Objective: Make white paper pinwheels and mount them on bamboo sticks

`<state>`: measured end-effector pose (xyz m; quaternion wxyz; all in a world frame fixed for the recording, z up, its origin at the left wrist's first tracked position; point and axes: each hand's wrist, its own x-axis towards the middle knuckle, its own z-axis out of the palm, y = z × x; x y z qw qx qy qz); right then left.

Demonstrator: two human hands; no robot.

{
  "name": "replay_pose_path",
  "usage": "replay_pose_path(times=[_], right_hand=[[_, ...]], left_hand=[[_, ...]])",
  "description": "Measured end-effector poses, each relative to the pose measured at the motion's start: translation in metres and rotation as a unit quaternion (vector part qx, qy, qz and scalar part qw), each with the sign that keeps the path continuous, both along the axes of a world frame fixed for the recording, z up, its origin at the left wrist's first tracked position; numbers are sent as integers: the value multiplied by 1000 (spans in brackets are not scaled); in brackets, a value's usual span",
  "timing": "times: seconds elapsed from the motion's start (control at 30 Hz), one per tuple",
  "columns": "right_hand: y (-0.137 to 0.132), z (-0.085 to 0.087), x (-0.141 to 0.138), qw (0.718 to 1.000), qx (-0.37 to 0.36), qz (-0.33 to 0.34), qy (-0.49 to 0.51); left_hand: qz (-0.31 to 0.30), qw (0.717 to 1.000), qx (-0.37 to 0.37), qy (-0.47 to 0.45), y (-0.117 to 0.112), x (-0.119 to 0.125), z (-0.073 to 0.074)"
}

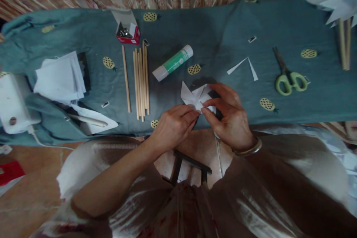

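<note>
A folded white paper pinwheel (195,96) lies at the near edge of the teal cloth-covered table (223,33). My left hand (173,125) pinches its near flaps with curled fingers. My right hand (230,115), a bangle on its wrist, grips the paper from the right, thumb and forefinger pressed together at the centre. Both hands touch each other over the paper.
Several wooden sticks (140,81) and a glue stick (173,63) lie to the left. Also there: a red box of pins (128,33), green scissors (288,78), paper scraps (242,67), a paper stack (61,78), a white device (12,104), a finished pinwheel (340,3).
</note>
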<state>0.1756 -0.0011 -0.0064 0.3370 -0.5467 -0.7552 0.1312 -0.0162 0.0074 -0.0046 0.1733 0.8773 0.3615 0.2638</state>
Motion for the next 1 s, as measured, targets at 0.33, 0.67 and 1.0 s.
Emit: replay_pose_path(times=[0.33,0.67,1.0], right_hand=[[-1,0,0,1000,-7,1,9],[-2,0,-1,1000,16,17,-9],[-3,-2,-2,1000,6,13,-2]], left_hand=[[1,1000,-15,5,0,0,1],[-1,1000,-12,6,0,0,1],[3,1000,-8,0,0,1,1]])
